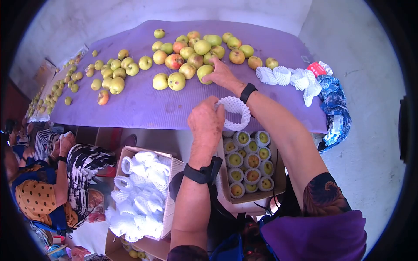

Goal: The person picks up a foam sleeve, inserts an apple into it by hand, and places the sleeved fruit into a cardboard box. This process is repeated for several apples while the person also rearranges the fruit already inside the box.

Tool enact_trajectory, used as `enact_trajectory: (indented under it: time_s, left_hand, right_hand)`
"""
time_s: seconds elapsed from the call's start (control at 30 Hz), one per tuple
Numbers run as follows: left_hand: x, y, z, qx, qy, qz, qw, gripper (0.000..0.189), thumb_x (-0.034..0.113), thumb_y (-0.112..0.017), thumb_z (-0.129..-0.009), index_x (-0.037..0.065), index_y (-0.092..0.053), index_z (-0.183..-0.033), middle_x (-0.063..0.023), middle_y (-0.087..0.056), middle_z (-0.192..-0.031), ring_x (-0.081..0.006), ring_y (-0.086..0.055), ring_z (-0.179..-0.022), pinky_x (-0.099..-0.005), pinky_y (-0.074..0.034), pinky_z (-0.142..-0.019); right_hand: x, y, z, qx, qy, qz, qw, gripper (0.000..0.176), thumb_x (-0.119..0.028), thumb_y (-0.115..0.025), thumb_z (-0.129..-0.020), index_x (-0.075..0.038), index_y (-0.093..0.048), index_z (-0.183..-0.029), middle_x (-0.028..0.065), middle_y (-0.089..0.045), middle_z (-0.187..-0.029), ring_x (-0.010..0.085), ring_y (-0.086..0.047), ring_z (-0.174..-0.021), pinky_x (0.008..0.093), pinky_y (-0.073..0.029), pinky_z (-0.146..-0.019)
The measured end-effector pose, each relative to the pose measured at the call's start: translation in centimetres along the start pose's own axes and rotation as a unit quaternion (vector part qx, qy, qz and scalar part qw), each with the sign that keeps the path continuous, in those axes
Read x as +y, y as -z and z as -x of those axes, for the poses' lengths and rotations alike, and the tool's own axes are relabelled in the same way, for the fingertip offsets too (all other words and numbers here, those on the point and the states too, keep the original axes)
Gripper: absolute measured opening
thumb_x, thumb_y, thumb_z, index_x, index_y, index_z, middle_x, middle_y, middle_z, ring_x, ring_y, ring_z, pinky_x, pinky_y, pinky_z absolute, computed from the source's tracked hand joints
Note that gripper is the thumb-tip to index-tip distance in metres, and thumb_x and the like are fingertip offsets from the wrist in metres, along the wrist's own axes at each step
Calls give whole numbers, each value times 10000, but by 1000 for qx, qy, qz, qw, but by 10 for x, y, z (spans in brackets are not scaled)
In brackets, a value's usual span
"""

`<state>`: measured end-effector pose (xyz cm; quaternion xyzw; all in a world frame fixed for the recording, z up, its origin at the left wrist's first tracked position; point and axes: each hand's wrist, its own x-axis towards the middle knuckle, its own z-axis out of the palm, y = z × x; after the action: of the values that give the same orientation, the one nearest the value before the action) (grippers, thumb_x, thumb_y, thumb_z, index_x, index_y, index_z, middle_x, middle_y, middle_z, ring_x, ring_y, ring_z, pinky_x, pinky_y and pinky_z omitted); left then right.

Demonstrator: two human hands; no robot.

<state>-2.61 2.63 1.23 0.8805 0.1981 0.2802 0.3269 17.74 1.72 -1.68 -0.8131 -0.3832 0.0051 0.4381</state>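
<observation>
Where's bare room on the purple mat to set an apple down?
Free: the purple mat's near strip, between the apples and the near edge, left of the left hand holding a foam net; also between the right forearm and the net pile. Crowded: the far middle, where the right hand rests on an apple.

Work corner: pale wall, concrete floor, one long covered surface, bright daylight.

Wall (130,17): whitewashed, rough and patchy, running along the far side. Surface (278,50): long, stretching away to the left, covered almost end to end by a ribbed purple mat (143,108) with faint stains near its front edge. Floor (365,130): bare grey concrete, smooth, seen to the right of the surface and beyond its far corner. Light: strong, even daylight, brightest on wall and floor, with shade below the near edge of the surface.
</observation>
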Motion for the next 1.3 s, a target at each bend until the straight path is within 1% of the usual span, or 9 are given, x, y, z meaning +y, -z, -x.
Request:
enact_trajectory:
  time_s: [0.1, 0.17, 0.47, 0.57, 0.67, 0.87, 1.0, 1.23, 1.3]
  left_hand:
    - [-2, 2, -1, 17, 31, -8, 999, 210, 225, -657, -794, 76, -681, -940, -156, -653, -736, -357, -637, -715, -428, -501, -660]
    - [-2, 2, -1, 33, 24, -22, 999, 208, 224, -655, -791, 82, -681, -939, -154, -657, -742, -359, -640, -720, -432, -502, -660]
    - [12, -1, 1, 51, 8, -83, 995, 177, 215, -635, -798, 76, -645, -908, -165, -666, -777, -378, -640, -748, -459, -493, -665]
    - [17, -8, 3, 37, -10, -87, 995, 179, 218, -635, -801, 73, -638, -906, -169, -665, -787, -384, -637, -749, -462, -489, -660]
    - [24, -16, 8, 24, -39, -82, 996, 156, 201, -632, -801, 71, -617, -885, -160, -659, -779, -381, -636, -742, -470, -482, -652]
    - [36, -33, 10, -14, -34, -26, 999, 200, 239, -668, -795, 60, -655, -882, -138, -647, -721, -328, -637, -682, -422, -490, -624]
    - [38, -44, 10, -30, -31, 20, 999, 209, 236, -685, -789, 48, -670, -878, -125, -639, -686, -285, -630, -627, -381, -486, -587]
    - [37, -50, 8, -54, -42, 60, 996, 186, 208, -667, -800, 38, -679, -875, -132, -630, -645, -267, -606, -562, -358, -477, -553]
    - [37, -52, 8, -62, -55, 52, 995, 190, 194, -654, -820, 23, -676, -901, -104, -624, -631, -205, -592, -546, -331, -467, -531]
  right_hand:
    - [6, 12, 2, -56, -68, -39, 995, 736, -231, -784, -630, 37, -466, -1238, 183, -589, -1086, 308, -604, -999, 375, -489, -842]
    - [6, 24, 9, -108, -170, -175, 964, 659, -227, -792, -663, 17, -509, -1206, 152, -591, -1120, 245, -612, -1009, 341, -502, -832]
    - [-9, 93, 85, -86, -141, -509, 845, 461, -104, -665, -809, -14, -490, -1226, 97, -583, -1138, 195, -592, -1033, 339, -491, -875]
    - [-17, 108, 119, -31, -90, -496, 863, 449, -64, -645, -792, -23, -494, -1212, 81, -583, -1142, 186, -583, -1049, 329, -480, -895]
    - [-30, 125, 149, -57, -27, -466, 883, 471, -47, -659, -755, -31, -497, -1197, 65, -576, -1135, 166, -570, -1051, 314, -478, -895]
    - [-29, 138, 185, -100, -61, -350, 930, 552, -67, -738, -683, -38, -494, -1178, 43, -560, -1097, 141, -542, -1059, 304, -479, -881]
    - [-16, 139, 190, -81, -76, -388, 915, 564, -60, -754, -665, -43, -493, -1165, 45, -557, -1093, 146, -539, -1066, 312, -462, -907]
    - [-14, 137, 197, -46, -56, -268, 961, 617, -92, -804, -620, -36, -486, -1146, 60, -537, -1093, 161, -534, -1065, 321, -424, -955]
    - [-14, 137, 199, -39, -54, -257, 964, 619, -101, -810, -614, -34, -487, -1138, 62, -535, -1081, 162, -534, -1056, 316, -428, -945]
